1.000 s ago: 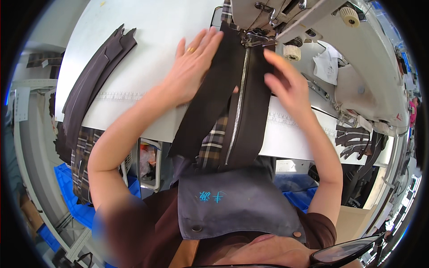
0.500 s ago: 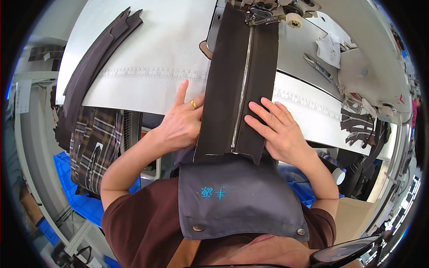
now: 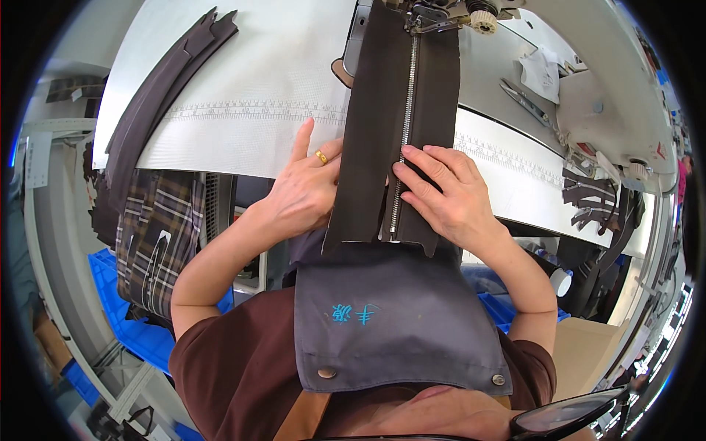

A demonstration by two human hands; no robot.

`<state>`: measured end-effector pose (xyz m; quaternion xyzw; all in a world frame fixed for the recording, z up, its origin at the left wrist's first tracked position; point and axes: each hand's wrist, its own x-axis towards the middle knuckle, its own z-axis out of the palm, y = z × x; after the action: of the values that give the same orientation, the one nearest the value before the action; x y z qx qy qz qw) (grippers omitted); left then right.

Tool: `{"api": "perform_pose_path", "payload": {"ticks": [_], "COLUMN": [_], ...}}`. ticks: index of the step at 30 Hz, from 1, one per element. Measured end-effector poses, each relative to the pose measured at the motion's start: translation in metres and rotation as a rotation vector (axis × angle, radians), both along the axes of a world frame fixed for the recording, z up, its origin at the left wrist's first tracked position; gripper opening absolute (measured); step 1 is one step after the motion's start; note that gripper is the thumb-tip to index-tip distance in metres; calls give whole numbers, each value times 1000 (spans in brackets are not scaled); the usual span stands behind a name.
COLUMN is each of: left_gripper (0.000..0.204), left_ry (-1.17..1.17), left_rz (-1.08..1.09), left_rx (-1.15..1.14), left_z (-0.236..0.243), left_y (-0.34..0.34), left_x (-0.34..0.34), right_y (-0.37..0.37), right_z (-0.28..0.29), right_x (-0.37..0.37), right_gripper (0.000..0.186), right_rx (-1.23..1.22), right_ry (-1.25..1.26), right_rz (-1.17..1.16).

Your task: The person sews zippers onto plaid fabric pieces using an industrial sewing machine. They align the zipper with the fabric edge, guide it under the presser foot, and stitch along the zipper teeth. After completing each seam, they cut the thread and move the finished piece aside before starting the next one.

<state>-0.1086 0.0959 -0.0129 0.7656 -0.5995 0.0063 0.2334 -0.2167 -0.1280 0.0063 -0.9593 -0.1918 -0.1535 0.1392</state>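
Cloth [image 3: 371,110], dark brown and long, lies on the table [image 3: 243,66] with a silver zip [image 3: 407,103] running lengthwise down it. Its far end reaches in at the sewing machine [image 3: 618,44], where the zip meets the presser foot [image 3: 419,29]; its near end hangs past the table's front edge, just over the grey apron [image 3: 397,323].

Left hand [image 3: 305,187] is at the cloth's left edge, little finger stretched forward and a gold ring [image 3: 321,157] on the next finger. The other fingertips are hidden by the cloth, so I cannot tell whether that grip is pinching it. Right hand [image 3: 456,198] rests on the lower right part, fingers bent and slightly spread, with tips on or beside the zip. Its thumb is out of sight, so how far that grip is closed cannot be told.

At the left, dark strips [image 3: 162,95] lie stacked on the table, plaid cloth [image 3: 158,235] hanging below them. Scissors [image 3: 526,101] lie right of the brown cloth, near the machine. Short zip pieces [image 3: 592,198] sit at the table's right end.
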Motion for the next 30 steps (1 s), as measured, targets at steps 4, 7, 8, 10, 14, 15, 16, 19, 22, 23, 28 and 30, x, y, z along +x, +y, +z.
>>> {"api": "perform_pose_path", "payload": {"ticks": [4,7,8,10,14,15,16,19,22,23,28,30], "left_gripper": [42,38,37,28,21,21,21,22,28,31,37,39], "left_ry": [150,314,139,-220,-84,-93,-101,-105,-49,-23,-53,-112], "left_rz": [81,282,342,375,143,133,120,103,84,75,-27,-74], "left_rx": [-252,-582,-505,-345,-292,-286,-278,-255,-202,-180,-36,14], "left_z": [-8,-5,6,25,16,12,8,4,7,9,18,21], "left_y": [0,-15,-17,-26,-24,-24,-24,-24,-22,-21,-16,-19], "left_x": [-1,-10,-10,-13,-2,-2,-1,-1,0,1,11,20], "right_y": [-1,-6,-6,-6,-5,-5,-5,-5,-5,-5,-7,-6], "right_z": [3,4,3,4,4,4,3,2,1,1,0,2], "right_x": [-1,-1,-2,-3,-3,-3,-3,-3,-4,-4,-4,-5], "right_gripper": [40,40,41,41,40,39,39,38,39,40,45,49], "right_rx": [24,58,58,56,48,46,48,56,65,68,70,45], "right_ry": [25,45,50,60,79,82,82,77,69,68,64,76], "right_rz": [12,44,45,41,44,49,49,46,42,42,34,40]}}
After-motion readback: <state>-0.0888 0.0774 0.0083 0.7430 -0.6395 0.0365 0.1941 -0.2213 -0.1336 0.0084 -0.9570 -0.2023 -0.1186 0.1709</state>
